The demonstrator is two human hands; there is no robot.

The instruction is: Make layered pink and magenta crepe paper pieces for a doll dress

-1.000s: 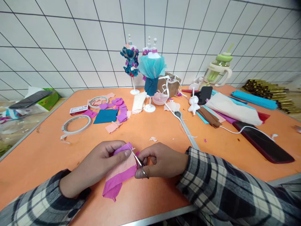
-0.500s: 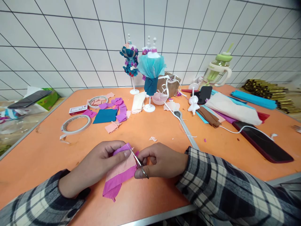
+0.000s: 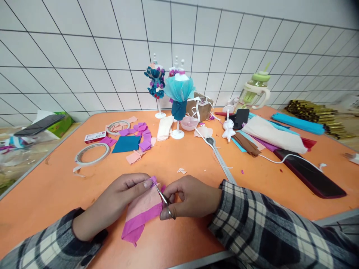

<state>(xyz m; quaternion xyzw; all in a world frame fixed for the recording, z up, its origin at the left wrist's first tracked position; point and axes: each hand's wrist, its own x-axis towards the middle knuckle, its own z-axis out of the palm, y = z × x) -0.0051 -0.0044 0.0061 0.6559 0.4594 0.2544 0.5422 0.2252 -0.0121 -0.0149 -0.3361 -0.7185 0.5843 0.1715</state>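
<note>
Between thumb and fingers, my left hand [image 3: 123,198] pinches a piece of pink and magenta crepe paper [image 3: 141,209] near its upper edge. The paper hangs down over the front of the table, its magenta end lowest. My right hand [image 3: 190,196] grips small scissors [image 3: 165,198], with the thumb at one finger loop. Their blades point up and left and lie at the paper's top right edge, close to my left thumb. Part of the handle is hidden by my right fingers.
Tape rolls [image 3: 92,154], a dark teal paper square [image 3: 126,144] and purple scraps [image 3: 145,136] lie to the left. Behind stand small dress forms [image 3: 179,97] and a pink bowl [image 3: 189,123]. A phone [image 3: 308,173], crepe rolls [image 3: 275,133] and a bottle [image 3: 255,89] are at right.
The view has tilted up slightly, so the table sits lower in the picture. Both hands keep their hold, and the scissors remain at the paper's upper edge.
</note>
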